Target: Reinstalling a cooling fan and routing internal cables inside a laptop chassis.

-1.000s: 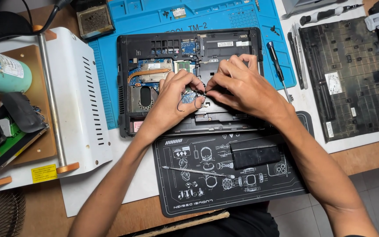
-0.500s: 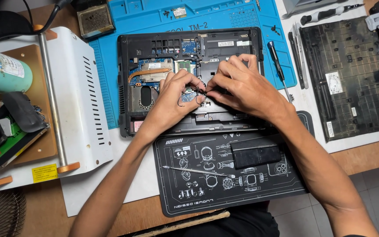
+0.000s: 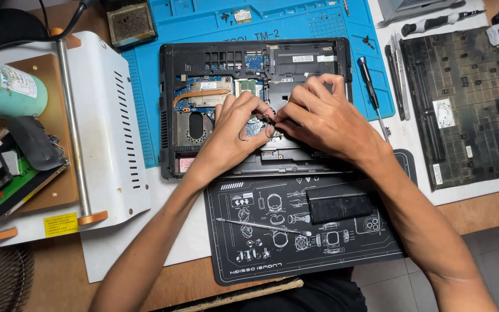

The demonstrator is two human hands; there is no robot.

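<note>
Both hands, left hand (image 3: 232, 136) and right hand (image 3: 324, 124), pinch narrowly a thin black cable (image 3: 268, 119) between fingertips, above the opened laptop (image 3: 203, 110); freeing it needs gentle pulling.

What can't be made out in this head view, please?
- What the fingertips pinch inside the laptop: too small, hidden by the left hand and right hand.
- Green cylinder: cut off by the left edge.
- Back cover: partly cut off at right.

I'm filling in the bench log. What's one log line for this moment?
left hand: pinching thin wire | right hand: fingertips at same wire | opened laptop: on blue mat | screwdriver: right of laptop
</note>
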